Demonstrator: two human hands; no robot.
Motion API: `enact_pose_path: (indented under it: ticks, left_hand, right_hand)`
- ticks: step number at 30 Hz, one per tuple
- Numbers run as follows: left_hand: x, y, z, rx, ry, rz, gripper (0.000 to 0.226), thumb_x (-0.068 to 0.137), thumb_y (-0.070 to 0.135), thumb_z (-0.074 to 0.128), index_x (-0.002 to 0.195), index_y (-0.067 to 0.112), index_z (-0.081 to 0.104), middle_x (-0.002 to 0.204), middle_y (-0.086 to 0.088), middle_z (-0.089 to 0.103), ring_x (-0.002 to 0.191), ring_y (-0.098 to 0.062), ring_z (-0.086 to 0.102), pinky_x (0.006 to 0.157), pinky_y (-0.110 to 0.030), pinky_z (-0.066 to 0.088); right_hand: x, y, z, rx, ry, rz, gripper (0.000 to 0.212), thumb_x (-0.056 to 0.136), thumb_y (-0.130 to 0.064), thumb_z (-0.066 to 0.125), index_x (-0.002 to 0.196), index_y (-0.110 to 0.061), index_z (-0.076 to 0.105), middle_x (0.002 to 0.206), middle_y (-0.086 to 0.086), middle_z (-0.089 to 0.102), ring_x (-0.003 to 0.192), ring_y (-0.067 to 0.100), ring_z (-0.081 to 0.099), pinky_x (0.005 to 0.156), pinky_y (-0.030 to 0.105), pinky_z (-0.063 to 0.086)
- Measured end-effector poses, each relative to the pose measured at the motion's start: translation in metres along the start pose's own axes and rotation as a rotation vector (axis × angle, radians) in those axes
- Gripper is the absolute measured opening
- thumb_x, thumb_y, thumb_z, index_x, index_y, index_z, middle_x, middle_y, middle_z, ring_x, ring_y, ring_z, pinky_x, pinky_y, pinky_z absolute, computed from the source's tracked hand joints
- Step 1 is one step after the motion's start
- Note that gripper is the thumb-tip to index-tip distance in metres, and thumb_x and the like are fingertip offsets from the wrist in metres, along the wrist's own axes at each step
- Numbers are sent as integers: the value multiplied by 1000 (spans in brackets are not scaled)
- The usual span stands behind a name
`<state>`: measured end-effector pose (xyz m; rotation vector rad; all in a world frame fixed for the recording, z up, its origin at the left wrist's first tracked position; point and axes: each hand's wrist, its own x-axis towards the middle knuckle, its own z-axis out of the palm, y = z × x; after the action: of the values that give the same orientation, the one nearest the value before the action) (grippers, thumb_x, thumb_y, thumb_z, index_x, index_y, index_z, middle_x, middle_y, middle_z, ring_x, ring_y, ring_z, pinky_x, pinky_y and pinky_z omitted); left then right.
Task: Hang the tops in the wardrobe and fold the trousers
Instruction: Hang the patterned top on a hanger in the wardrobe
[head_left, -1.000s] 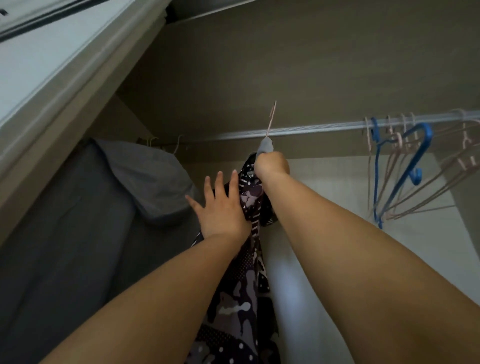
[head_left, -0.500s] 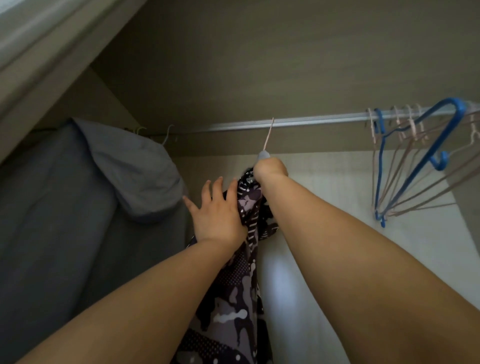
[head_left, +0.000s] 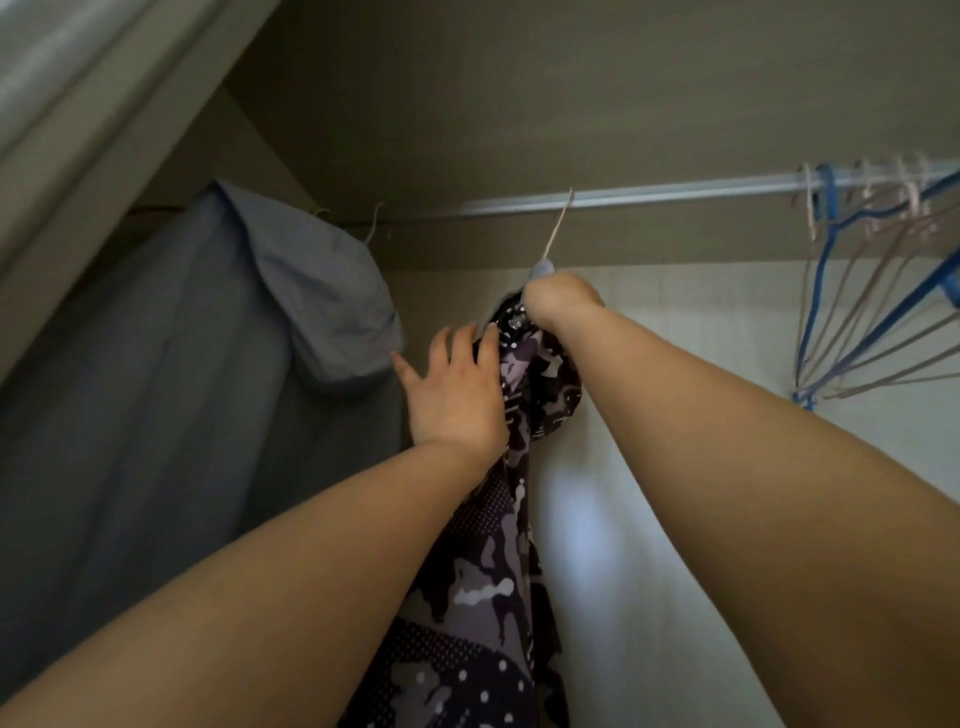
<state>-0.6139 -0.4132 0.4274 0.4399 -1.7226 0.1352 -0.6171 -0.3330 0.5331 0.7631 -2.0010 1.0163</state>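
Right hand (head_left: 563, 304) grips pale wire hanger (head_left: 557, 228), hook at silver wardrobe rail (head_left: 675, 191); left hand (head_left: 452, 392) fingers spread flat against dark camouflage-patterned top (head_left: 483, 587)

A rail (head_left: 675, 193) runs across the wardrobe under its ceiling, with garments (head_left: 208, 389) hung at its left end and a bunch of empty hangers (head_left: 857, 291) at its right end, well apart. Between them the hook of a hanger (head_left: 557, 228) reaches up to the rail. The right hand (head_left: 563, 306) grips the hanger just below the hook, the top (head_left: 498, 571) hangs down beneath it before the back wall (head_left: 701, 338), and the left hand (head_left: 452, 395) rests on the top's left side.
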Motion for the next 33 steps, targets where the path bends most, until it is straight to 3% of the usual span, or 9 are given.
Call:
enact_pose_path:
  ticks: [4,7,11,16,20,22,25,28,33]
  left_hand:
    - [-1,-15,-2,11,52,-80,91,86,28,63,151,23,-1,155,-3,12,143,-25,14,109,-65,15]
    - [-11,-30,-2,-2,108,-117,90,90,26,57,150,21,-10,157,-2,8,145,-23,11,111,-63,15]
    - [-38,-54,4,101,235,34,84,92,38,45,148,20,-15,158,-3,-5,146,-24,1,111,-62,6]
    - [-68,-81,22,340,88,598,61,89,57,31,140,26,43,154,-5,29,144,-28,17,114,-58,3]
    - [-71,-94,12,398,-59,521,62,87,60,26,123,26,63,148,-5,41,141,-27,25,114,-55,5]
    - [-67,-100,1,462,-77,469,64,90,61,19,131,28,55,153,-5,26,145,-26,13,114,-54,-6]
    - [-65,-111,-5,612,-102,473,64,94,62,8,150,30,11,153,0,-22,133,-23,-33,98,-50,-36]
    - [-65,-117,-7,658,-149,425,65,95,61,7,151,28,3,156,-1,-23,134,-23,-37,91,-49,-41]
    - [-64,-118,-11,737,-218,340,67,96,60,9,152,23,10,158,-5,-18,141,-29,-28,95,-57,-38]
  right_hand:
    - [-10,-7,7,57,-61,-59,60,78,-36,51,134,-15,40,132,10,50,118,32,47,79,33,36]
    - [-22,-11,11,31,-165,-148,51,92,-33,50,134,-4,45,134,14,50,120,27,49,90,29,39]
    - [-26,-17,23,60,-179,-231,47,94,-32,47,131,-3,49,131,14,53,115,26,52,80,26,37]
    - [-30,-37,27,99,-262,-274,46,97,-30,43,134,-2,45,136,15,49,120,28,49,91,31,41]
    - [-31,-58,37,192,-333,-295,49,97,-30,42,138,-2,40,134,14,50,118,28,51,94,33,44]
    - [-28,-65,43,257,-355,-294,51,97,-32,43,138,-3,39,131,14,52,115,27,53,98,37,44]
    - [-27,-73,49,306,-358,-300,49,98,-34,40,136,-3,42,128,14,54,112,26,55,94,35,46]
    - [-29,-79,57,307,-369,-318,45,99,-32,39,132,-3,47,126,15,55,105,23,55,84,32,45]
    - [-30,-92,64,330,-366,-344,45,98,-30,43,133,-2,47,132,15,53,117,29,53,91,33,45]
